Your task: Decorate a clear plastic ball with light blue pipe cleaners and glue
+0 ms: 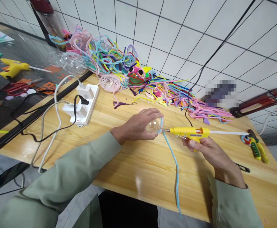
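Note:
My left hand (139,125) is closed around a clear plastic ball (152,125) above the table. A light-blue pipe cleaner (174,156) runs along the ball's right edge, and its long tail trails down toward the table's front edge. In my right hand (206,148) is a yellow hot glue gun (190,132), gripped by its handle. The metal nozzle points left and meets the pipe cleaner at the ball's edge, or comes very close; I cannot tell which. A white glue stick (228,133) juts from the gun's rear.
Tangled pipe cleaners (105,53) line the tiled wall, with a colourful mask-like ornament (137,74) among them. A white power strip (91,104) with cables stands left. Pliers (257,147) lie right. Another yellow glue gun (15,68) and red scissors (17,88) lie on the dark tabletop.

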Available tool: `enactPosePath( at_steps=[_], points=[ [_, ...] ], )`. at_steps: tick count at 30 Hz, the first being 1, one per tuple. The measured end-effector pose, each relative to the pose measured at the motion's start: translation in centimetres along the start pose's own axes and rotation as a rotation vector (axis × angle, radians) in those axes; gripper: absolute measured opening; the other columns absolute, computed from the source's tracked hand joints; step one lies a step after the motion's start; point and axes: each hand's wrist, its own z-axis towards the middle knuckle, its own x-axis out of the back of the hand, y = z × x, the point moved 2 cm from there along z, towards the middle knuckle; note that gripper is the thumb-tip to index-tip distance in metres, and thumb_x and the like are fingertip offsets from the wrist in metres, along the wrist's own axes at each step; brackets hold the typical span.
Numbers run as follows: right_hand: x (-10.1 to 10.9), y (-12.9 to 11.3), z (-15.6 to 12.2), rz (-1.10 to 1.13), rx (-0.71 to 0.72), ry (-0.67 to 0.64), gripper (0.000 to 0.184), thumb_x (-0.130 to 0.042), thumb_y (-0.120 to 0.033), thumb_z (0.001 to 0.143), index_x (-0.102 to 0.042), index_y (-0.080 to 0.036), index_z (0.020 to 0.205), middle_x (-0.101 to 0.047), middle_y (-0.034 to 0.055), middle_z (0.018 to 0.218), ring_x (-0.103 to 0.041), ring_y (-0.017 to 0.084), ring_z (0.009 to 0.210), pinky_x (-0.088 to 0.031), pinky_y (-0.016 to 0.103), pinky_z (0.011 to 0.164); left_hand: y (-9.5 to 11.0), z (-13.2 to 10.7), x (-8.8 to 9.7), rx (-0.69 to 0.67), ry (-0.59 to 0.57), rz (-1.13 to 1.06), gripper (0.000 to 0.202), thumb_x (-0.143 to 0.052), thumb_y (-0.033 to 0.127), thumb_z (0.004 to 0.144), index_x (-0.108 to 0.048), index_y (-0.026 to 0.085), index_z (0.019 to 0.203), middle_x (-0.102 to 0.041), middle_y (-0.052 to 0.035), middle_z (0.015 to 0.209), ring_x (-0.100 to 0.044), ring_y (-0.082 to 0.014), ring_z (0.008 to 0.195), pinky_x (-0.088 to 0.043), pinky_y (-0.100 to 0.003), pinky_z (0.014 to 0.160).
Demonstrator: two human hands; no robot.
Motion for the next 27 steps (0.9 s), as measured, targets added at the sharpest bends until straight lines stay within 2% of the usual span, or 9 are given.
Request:
enactPosePath(
  at_steps=[9, 15, 21, 27],
  points=[
    [-0.42, -0.3, 0.07, 0.015, -0.014, 0.012, 0.052, -0.08, -0.073, 0.081, -0.076, -0.021, 0.085, -0.067, 0.0052, 0.081, -0.054, 0.018, 0.068, -0.047, 0.03, 0.059, 0.03, -0.01, -0.07, -0.009, -0.01, -0.005, 0.063, -0.075, 0.027, 0.085, -0.055, 0.022, 0.144, -0.062, -0.0165, 0.149, -0.058, -0.0323, 0.144, -0.05, -0.052, 0.12],
    [-0.52, -0.54, 0.11, 0.026, -0.028, 0.011, 0.056, -0.08, -0.076, 0.079, -0.072, -0.021, 0.074, -0.068, 0.006, 0.081, -0.056, 0.019, 0.071, -0.049, 0.031, 0.061, 0.14, 0.05, -0.04, 0.0, -0.02, -0.015, 0.062, -0.075, 0.027, 0.085, -0.055, 0.023, 0.144, -0.062, -0.0162, 0.149, -0.058, -0.0318, 0.144, -0.049, -0.052, 0.121],
    [-0.63, -0.37, 0.09, 0.028, -0.032, 0.033, 0.052, -0.081, -0.072, 0.08, -0.077, -0.02, 0.086, -0.068, 0.0055, 0.081, -0.055, 0.019, 0.07, -0.047, 0.03, 0.059, -0.05, 0.03, -0.23, -0.018, 0.006, -0.021, 0.063, -0.075, 0.027, 0.084, -0.055, 0.022, 0.144, -0.063, -0.0162, 0.147, -0.059, -0.032, 0.142, -0.05, -0.051, 0.12],
    [-0.73, -0.52, 0.1, 0.026, -0.032, 0.047, 0.055, -0.081, -0.075, 0.078, -0.074, -0.02, 0.08, -0.066, 0.0054, 0.078, -0.054, 0.019, 0.069, -0.046, 0.03, 0.058, 0.01, 0.06, -0.18, -0.004, -0.008, -0.026, 0.063, -0.074, 0.027, 0.084, -0.055, 0.024, 0.144, -0.063, -0.0149, 0.148, -0.058, -0.0323, 0.144, -0.049, -0.053, 0.121]
  ],
)
